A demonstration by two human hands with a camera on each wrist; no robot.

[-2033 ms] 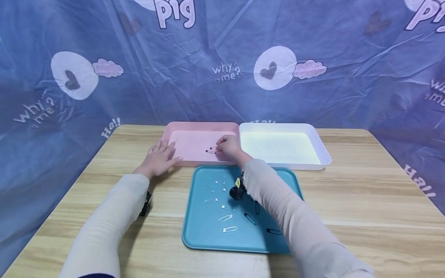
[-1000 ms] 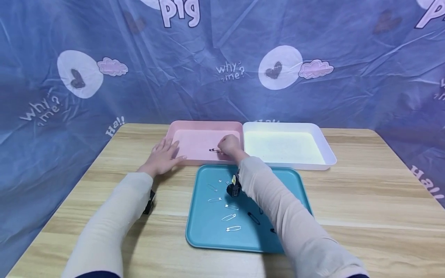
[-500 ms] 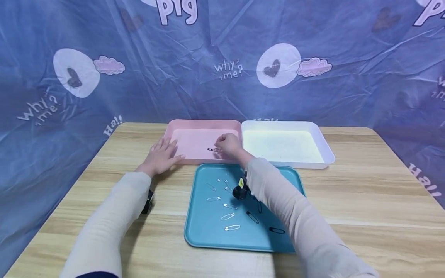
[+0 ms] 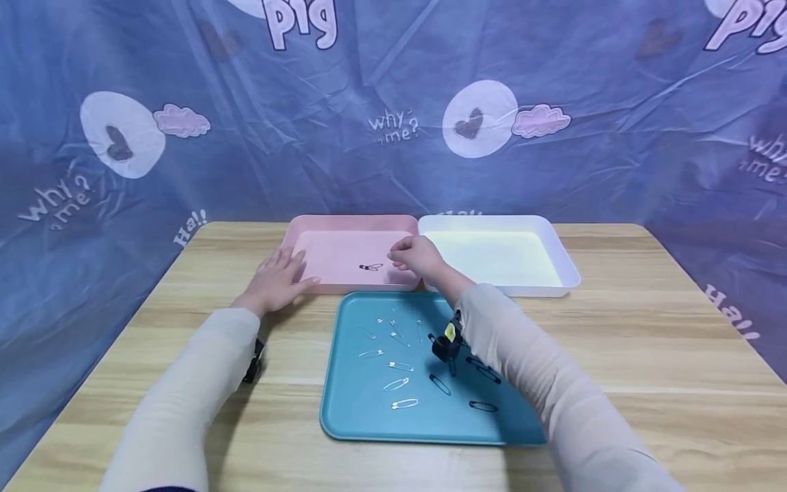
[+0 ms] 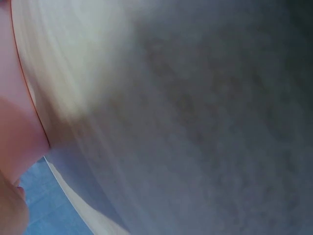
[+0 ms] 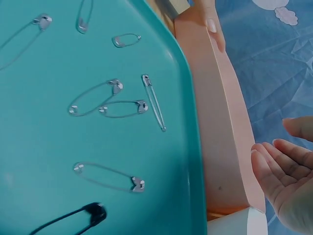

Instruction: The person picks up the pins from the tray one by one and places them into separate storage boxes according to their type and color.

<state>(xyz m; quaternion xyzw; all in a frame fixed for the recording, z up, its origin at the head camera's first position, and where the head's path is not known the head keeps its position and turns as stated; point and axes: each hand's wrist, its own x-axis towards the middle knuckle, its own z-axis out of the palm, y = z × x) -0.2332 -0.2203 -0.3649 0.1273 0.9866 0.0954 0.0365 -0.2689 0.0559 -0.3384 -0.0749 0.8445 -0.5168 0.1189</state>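
My left hand (image 4: 273,281) rests with spread fingers on the left wall of the pink tray (image 4: 332,246); part of that hand (image 5: 12,210) shows at the lower left of the left wrist view. My right hand (image 4: 421,260) hovers over the right end of the same tray. In the right wrist view its thumb stands apart from the loosely bent fingers (image 6: 274,166), and nothing is between them. Black safety pins (image 4: 371,267) lie together on the pink tray's floor, left of the right hand. Silver safety pins (image 4: 404,404) and black safety pins (image 4: 483,406) lie scattered on the teal tray (image 4: 363,424).
A white tray (image 4: 568,277) stands against the pink one on its right. Both touch or nearly touch the teal tray's far edge. Wooden tabletop (image 4: 652,328) extends on either side, and a blue printed cloth (image 4: 320,157) hangs behind. My right forearm (image 4: 553,389) covers part of the teal tray.
My right hand has let go of a black safety pin inside the pink tray and drawn slightly to the right, its fingers parting. The left hand has kept its place.
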